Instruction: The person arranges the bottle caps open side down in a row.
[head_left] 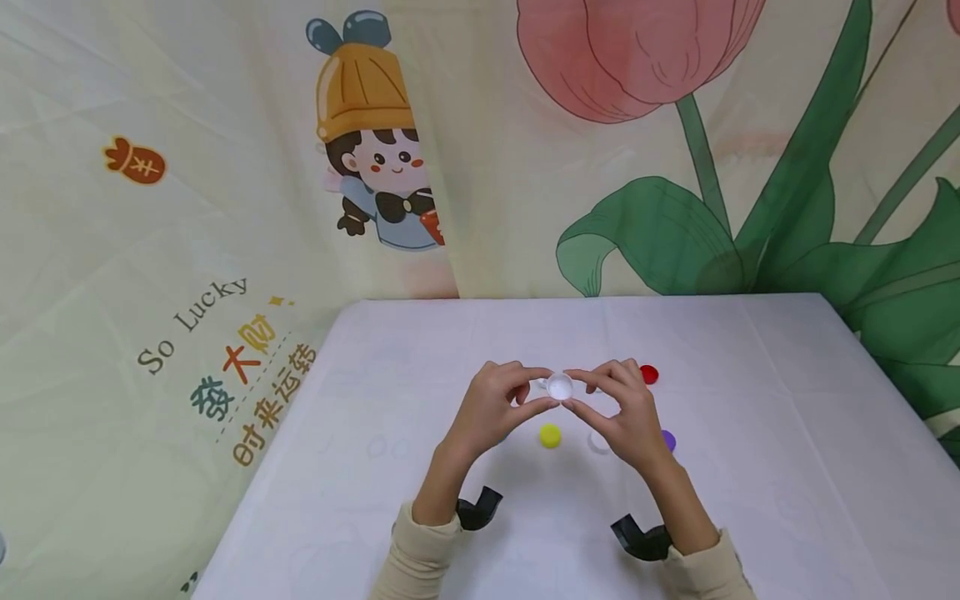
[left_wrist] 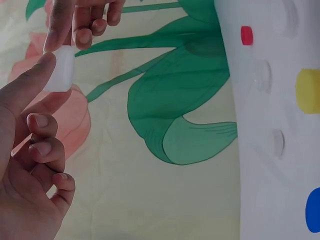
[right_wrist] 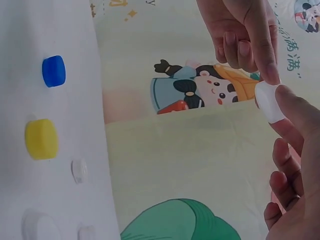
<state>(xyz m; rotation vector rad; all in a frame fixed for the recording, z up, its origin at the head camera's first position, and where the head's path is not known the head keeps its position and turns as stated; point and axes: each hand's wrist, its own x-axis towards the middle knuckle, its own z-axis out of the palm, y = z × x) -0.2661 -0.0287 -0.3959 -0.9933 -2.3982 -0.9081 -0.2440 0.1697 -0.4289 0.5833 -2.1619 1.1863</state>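
Observation:
A small white round tub-like piece (head_left: 559,387) is held up above the table between both hands, its hollow-looking round face towards the head camera. My left hand (head_left: 487,408) pinches its left side between thumb and forefinger, the other fingers loosely curled. On the opposite side, the thumb and forefinger of my right hand (head_left: 632,412) pinch it too. From the side, in the left wrist view, the white piece (left_wrist: 61,70) looks short and smooth-walled. Below the hands lies a yellow disc (head_left: 550,435), with a clear round piece (head_left: 597,443) to its right.
A red disc (head_left: 649,374) and a purple disc (head_left: 669,441) lie by the right hand, the purple one partly hidden. A blue disc (right_wrist: 54,71) and several clear round pieces (right_wrist: 79,170) sit on the white-covered table (head_left: 360,500). A printed cloth (head_left: 487,167) hangs behind.

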